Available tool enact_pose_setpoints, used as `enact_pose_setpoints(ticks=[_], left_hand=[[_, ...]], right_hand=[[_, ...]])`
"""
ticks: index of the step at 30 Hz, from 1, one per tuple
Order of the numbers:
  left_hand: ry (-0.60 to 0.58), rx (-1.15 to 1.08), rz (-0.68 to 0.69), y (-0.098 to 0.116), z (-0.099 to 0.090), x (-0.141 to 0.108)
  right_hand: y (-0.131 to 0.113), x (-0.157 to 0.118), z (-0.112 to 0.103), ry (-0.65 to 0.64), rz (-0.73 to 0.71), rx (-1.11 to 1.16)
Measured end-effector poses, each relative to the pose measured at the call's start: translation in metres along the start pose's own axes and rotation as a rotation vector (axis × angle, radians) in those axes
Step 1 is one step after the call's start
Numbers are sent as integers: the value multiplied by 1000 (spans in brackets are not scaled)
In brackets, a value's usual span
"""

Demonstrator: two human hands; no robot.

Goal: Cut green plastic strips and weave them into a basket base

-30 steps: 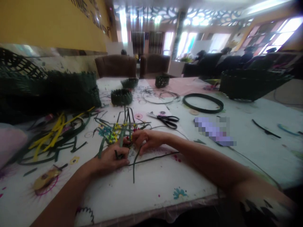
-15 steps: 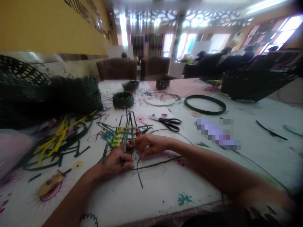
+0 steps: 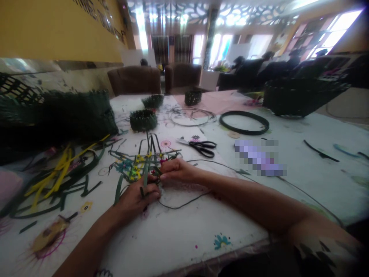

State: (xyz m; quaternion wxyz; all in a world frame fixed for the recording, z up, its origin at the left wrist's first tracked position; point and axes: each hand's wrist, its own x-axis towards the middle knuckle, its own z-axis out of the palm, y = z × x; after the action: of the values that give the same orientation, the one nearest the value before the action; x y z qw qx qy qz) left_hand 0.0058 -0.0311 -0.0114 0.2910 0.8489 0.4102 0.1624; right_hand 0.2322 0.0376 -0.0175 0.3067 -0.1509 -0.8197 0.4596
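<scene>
The desk [image 3: 184,234], under a printed white cover, carries two large dark green woven baskets, one at the left [image 3: 72,115] and one at the right [image 3: 302,98]. Farther up stand three small woven rounds [image 3: 143,120]. Nearby lie one thick dark coil [image 3: 244,123], one thin coil [image 3: 193,116], black-handled scissors [image 3: 201,147] and a heap of yellow and green strips [image 3: 60,177]. Between the hands, near the desk's front edge, sits an unfinished open weave [image 3: 144,165] of crossed green strips with yellow flecks. The left hand [image 3: 138,196] is closed on its near strips. The right hand [image 3: 178,171] curls against its edge, its grip unclear. Since the last moment, the loose dark strip [image 3: 184,204] below has curved into a shallow loop.
</scene>
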Motion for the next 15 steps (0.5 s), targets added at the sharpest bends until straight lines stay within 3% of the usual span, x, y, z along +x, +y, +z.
enact_pose_setpoints(ticks=[6,9,15], left_hand=[[423,82,-118,5,14,6],[503,54,-104,3,16,7],[642,52,-107,2,14,6]], right_hand=[[-11,-1,21,159,-81,-242],[-15,-3,26,170,-125,-461],[-14,-4,28,63,-211,-1031]])
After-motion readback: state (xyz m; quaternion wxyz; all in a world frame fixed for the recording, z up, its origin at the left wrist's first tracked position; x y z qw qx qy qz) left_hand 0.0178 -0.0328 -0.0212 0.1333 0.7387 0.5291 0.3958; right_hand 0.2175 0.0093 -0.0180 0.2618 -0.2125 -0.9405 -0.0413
